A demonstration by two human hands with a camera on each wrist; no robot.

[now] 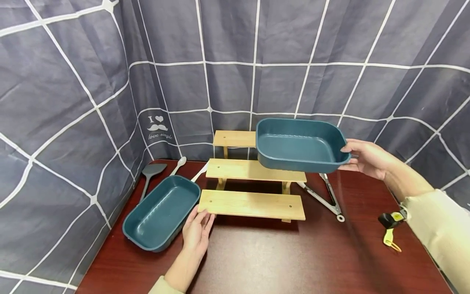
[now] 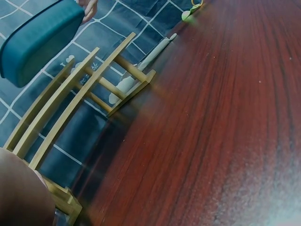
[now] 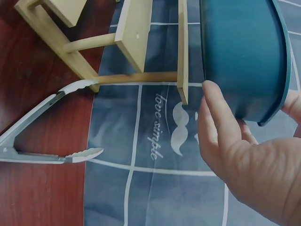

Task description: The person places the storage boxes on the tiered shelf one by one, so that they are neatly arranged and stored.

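My right hand (image 1: pixel 367 158) pinches the right end of a dark teal rectangular basin (image 1: pixel 301 143), thumb over the rim and fingers against its outer wall. The basin is in the air, overlapping the right part of the top tier of a three-tier wooden step rack (image 1: pixel 253 204) in the head view; whether it touches the rack I cannot tell. My left hand (image 1: pixel 196 232) holds the left front corner of the rack's lowest board. In the left wrist view most of that hand is out of frame. A second teal basin (image 1: pixel 163 214) sits on the table left of the rack.
Kitchen tongs (image 1: pixel 328 200) lie spread to the rack's right, and a tape measure (image 1: pixel 393 220) near the right edge. Around the left basin lie a grey spatula (image 1: pixel 148 173), a white spoon (image 1: pixel 180 164) and another white handle (image 1: pixel 200 171). A grey curtain (image 1: pixel 231 85) hangs behind the table.
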